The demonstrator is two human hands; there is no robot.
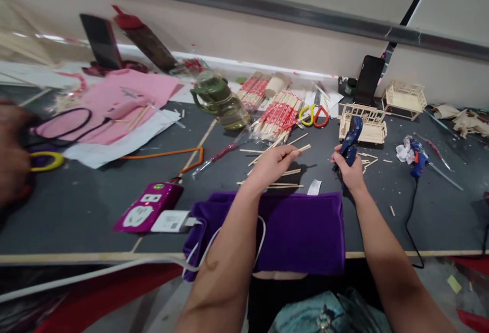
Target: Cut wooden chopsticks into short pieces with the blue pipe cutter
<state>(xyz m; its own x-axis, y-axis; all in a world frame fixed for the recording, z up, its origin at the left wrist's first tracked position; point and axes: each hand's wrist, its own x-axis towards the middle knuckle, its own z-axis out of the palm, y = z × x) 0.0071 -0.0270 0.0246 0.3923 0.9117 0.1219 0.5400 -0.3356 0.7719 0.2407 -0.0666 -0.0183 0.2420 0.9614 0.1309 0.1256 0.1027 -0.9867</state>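
My left hand (273, 165) pinches a thin wooden stick (304, 147) between thumb and fingers, above the dark grey table. In my right hand (349, 170) is a dark blue hand tool (352, 134), held upright; its exact kind is not clear. More loose sticks (284, 186) lie beneath and beside my left hand. Short cut pieces of stick (369, 161) are scattered to the right of my right hand. Just behind the tool stands a small wooden stick-built model (367, 128) with railings. A folded purple cloth (301, 231) lies under my forearms at the table edge.
Bundled sticks in red-patterned wrappers (277, 114), scissors (314, 116) and a green-lidded jug (219, 99) stand behind. A blue glue gun (419, 162) with its cord is at right. A purple power strip (151, 205) lies left. Another person's hand (13, 149) shows at far left.
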